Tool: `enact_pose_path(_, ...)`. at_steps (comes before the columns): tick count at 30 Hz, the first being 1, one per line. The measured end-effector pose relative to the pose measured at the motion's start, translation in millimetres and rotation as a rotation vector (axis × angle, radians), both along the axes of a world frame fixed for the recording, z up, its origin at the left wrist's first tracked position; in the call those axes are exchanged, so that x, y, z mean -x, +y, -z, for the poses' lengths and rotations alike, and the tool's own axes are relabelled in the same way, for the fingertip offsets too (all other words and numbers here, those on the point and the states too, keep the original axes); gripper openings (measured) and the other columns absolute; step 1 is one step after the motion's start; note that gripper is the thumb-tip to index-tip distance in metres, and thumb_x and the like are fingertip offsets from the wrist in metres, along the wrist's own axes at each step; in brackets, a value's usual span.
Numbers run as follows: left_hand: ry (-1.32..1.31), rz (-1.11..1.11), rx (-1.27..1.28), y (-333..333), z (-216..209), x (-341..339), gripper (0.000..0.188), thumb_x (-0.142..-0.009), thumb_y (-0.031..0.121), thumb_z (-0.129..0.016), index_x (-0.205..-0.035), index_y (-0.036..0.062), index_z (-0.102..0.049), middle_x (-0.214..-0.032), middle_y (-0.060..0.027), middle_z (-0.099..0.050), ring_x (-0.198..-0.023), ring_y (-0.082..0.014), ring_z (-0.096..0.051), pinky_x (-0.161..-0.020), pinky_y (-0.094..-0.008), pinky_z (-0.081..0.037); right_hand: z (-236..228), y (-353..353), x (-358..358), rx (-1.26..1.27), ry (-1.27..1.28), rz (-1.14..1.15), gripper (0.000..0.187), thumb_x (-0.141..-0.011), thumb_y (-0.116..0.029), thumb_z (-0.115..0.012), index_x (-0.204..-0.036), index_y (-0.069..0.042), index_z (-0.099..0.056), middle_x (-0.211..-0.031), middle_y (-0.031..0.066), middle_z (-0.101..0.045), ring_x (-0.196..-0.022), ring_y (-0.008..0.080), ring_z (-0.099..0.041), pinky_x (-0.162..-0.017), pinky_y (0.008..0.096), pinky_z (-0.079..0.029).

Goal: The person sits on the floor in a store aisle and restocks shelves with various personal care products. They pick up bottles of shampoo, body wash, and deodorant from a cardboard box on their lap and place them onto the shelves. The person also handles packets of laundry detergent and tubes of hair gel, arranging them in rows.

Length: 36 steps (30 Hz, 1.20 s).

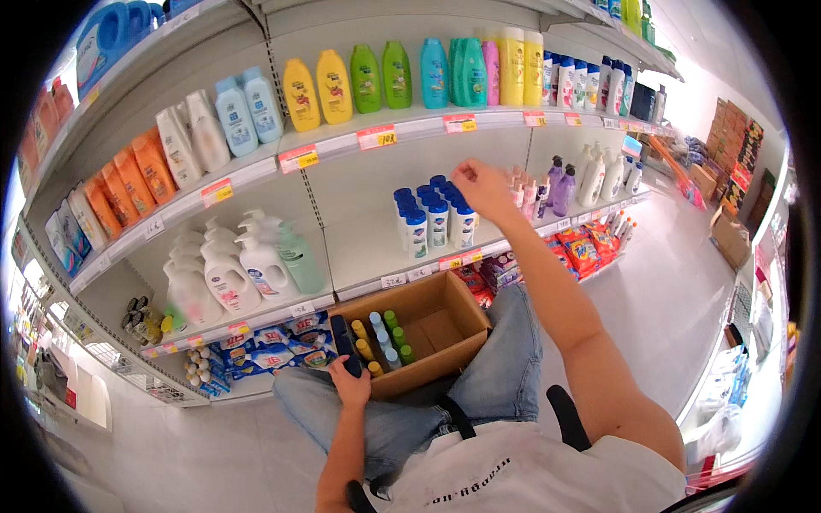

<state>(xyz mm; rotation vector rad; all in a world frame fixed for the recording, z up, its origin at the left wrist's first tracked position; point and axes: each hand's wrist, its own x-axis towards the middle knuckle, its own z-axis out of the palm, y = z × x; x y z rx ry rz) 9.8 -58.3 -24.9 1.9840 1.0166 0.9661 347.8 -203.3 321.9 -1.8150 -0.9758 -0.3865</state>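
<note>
My right hand [484,190] reaches to the middle shelf with its fingers curled together, beside a cluster of white bottles with blue caps [416,229]. Whether the fingertips grip anything cannot be seen. Down at the near left corner of an open cardboard box [436,363], my left hand [351,385] is closed on a dark navy bottle [352,366]. Inside the box, along its left side, stand rows of bottles: more navy ones, yellow ones [364,349], light blue ones [384,339] and green ones [398,336]. Bare cardboard shows in the box's right part.
The box sits between my bent legs [505,368], against the shelf unit. Large white pump bottles [227,278] stand left on the middle shelf, purple pump bottles [564,190] right. Colourful shampoo bottles [365,79] line the shelf above. Blue-and-white packs [272,346] lie on the bottom shelf.
</note>
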Motion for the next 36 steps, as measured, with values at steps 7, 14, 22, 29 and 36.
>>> enact_pose_path(7, 0.001, -0.004, 0.030, 0.3, -3.2, 0.3, 0.055, -0.068, 0.005, -0.075, -0.117, 0.0043, -0.048, -0.119, -0.0225, -0.046, -0.113, -0.0427, -0.046, -0.098, -0.0476, -0.040, -48.4, 3.6, -8.8, -0.025, -0.124, -0.026, 0.026, -0.085, -0.025, -0.065, -0.089, 0.001, -0.067, -0.081, 0.0176, -0.069, -0.077, 0.0313, -0.068, -0.072, 0.0387, -0.053)
enact_pose_path(14, -0.022, -0.007, 0.030, -2.1, -5.7, 1.0, 0.054, -0.069, 0.006, -0.074, -0.117, 0.0052, -0.048, -0.120, -0.0225, -0.046, -0.113, -0.0425, -0.047, -0.098, -0.0472, -0.040, -44.4, 10.3, 0.7, 0.042, -0.151, -0.001, 0.026, -0.085, -0.025, -0.063, -0.089, 0.001, -0.067, -0.083, 0.0178, -0.069, -0.078, 0.0330, -0.068, -0.074, 0.0403, -0.053)
enact_pose_path(22, 0.015, -0.007, 0.030, -5.0, -12.5, 1.8, 0.055, -0.072, 0.006, -0.074, -0.119, 0.0061, -0.047, -0.120, -0.0213, -0.043, -0.112, -0.0419, -0.048, -0.096, -0.0455, -0.041, -29.1, 32.6, 10.6, 0.180, -0.107, -0.048, 0.028, -0.084, -0.027, -0.061, -0.092, -0.001, -0.068, -0.087, 0.0181, -0.070, -0.084, 0.0346, -0.067, -0.077, 0.0414, -0.053)
enact_pose_path(29, 0.007, 0.012, 0.031, -3.1, -11.4, 0.4, 0.055, -0.071, 0.006, -0.073, -0.118, 0.0066, -0.047, -0.121, -0.0226, -0.045, -0.113, -0.0430, -0.047, -0.098, -0.0478, -0.040, 36.1, 72.0, -33.0, 0.282, -0.240, -0.035, 0.029, -0.082, -0.026, -0.062, -0.093, 0.000, -0.067, -0.093, 0.0196, -0.069, -0.090, 0.0380, -0.066, -0.083, 0.0435, -0.052)
enact_pose_path(36, 0.003, -0.003, 0.045, -5.6, -16.2, -0.2, 0.054, -0.071, 0.005, -0.072, -0.119, 0.0054, -0.047, -0.120, -0.0216, -0.046, -0.113, -0.0431, -0.047, -0.098, -0.0468, -0.040, 113.3, 96.1, -42.9, 0.423, -0.218, -0.042, 0.047, -0.081, -0.018, -0.063, -0.123, 0.000, -0.056, -0.136, 0.0212, -0.050, -0.122, 0.0372, -0.049, -0.102, 0.0423, -0.043)
